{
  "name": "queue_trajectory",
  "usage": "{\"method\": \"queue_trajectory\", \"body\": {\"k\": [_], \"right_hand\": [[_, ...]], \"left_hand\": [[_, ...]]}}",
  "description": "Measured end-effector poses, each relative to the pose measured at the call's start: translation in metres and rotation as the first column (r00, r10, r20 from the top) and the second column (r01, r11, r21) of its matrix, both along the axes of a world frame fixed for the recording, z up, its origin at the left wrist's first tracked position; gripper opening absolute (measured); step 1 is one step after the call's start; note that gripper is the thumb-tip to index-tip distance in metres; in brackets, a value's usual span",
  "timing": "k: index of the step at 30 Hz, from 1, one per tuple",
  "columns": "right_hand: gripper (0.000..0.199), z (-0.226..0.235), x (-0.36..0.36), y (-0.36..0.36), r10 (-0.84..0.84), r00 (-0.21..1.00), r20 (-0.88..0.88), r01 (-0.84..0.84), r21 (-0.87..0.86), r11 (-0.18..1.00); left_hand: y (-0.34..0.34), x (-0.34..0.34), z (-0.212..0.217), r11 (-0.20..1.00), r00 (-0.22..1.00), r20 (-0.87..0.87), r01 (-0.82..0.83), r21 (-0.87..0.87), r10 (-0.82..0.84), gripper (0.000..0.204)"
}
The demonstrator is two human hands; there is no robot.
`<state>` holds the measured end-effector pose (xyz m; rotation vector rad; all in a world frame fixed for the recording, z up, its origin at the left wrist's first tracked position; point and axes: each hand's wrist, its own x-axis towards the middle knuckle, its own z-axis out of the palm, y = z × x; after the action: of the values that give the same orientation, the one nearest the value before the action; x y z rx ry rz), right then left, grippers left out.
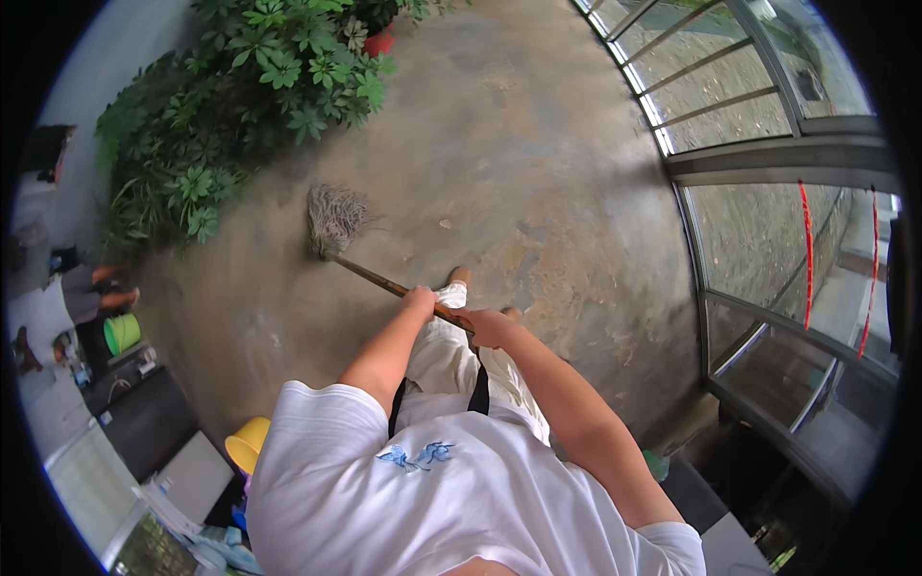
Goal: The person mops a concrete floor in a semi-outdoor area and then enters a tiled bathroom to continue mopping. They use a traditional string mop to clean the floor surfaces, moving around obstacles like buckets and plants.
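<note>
A string mop lies with its grey strands (336, 217) spread on the concrete floor, ahead and to the left of my feet. Its brown wooden handle (373, 276) slants back toward my body. My left hand (419, 301) is wrapped round the handle, the lower of the two grips. Close to the handle's upper end, my right hand (485, 327) is closed on it, in front of my thighs. Part of the handle between and under the hands is hidden by the fingers.
Leafy green plants (259, 86) crowd the left, with a red pot (379, 43) at the far side. Metal-framed glass doors (768, 163) line the right. Another person (60, 302), a green bucket (122, 333) and a yellow bucket (248, 443) are at left. Wet-looking concrete floor (557, 173) stretches ahead.
</note>
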<state>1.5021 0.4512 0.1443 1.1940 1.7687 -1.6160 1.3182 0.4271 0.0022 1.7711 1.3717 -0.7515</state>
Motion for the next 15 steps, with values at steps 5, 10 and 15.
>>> {"method": "queue_trajectory", "body": {"k": [5,10,15], "right_hand": [[0.077,-0.023,0.036,-0.008,0.213,0.976,-0.050,-0.202,0.168,0.965],[0.053,0.020,0.072,0.021,0.358,0.915,0.184,-0.387,0.157,0.909],[0.033,0.037,0.149,0.047,0.347,0.882,0.318,-0.437,0.282,0.854]], "left_hand": [[-0.017,0.036,0.014,0.982,0.982,0.035,-0.186,-0.029,0.187,0.022],[-0.019,0.093,0.007,0.934,0.935,0.112,-0.346,0.089,0.336,0.014],[0.003,0.168,-0.004,0.820,0.861,0.390,-0.462,0.339,0.325,0.011]]}}
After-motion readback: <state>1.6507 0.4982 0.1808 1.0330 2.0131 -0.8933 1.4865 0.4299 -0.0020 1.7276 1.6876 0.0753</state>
